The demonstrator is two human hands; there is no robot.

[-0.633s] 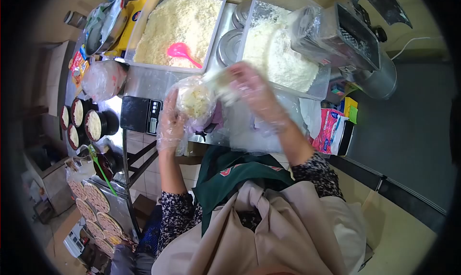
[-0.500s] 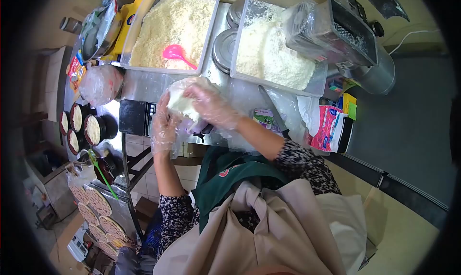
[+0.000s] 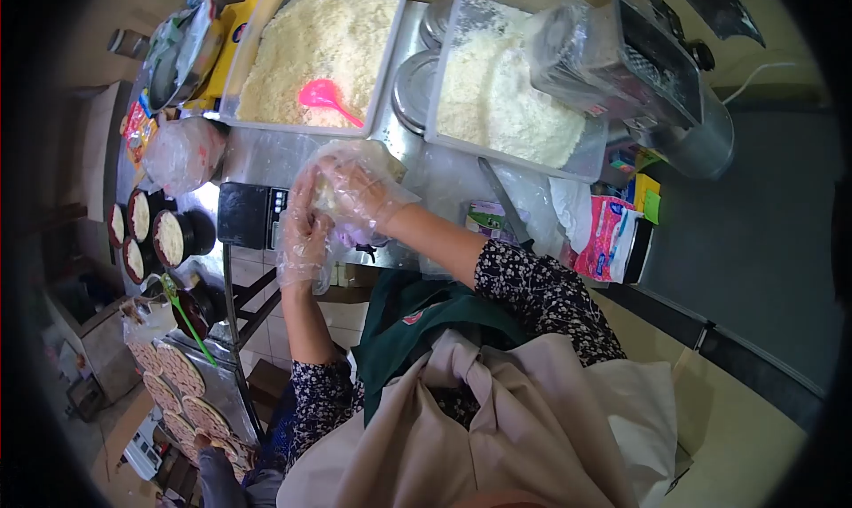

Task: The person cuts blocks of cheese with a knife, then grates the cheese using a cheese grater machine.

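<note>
Shiny metal tabletop (image 3: pixel 257 157), whitish mass (image 3: pixel 325 194) between hands (image 3: pixel 359 187).

Pink packet (image 3: pixel 600 233) near small yellow box (image 3: pixel 642 189), white cord (image 3: pixel 770 65) beyond.

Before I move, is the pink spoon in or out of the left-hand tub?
In: the pink spoon lies on top of the pale crumbs, inside the tub's walls.

Right hand (image 3: pixel 359 191) nearer left hand (image 3: pixel 304 240)
</note>
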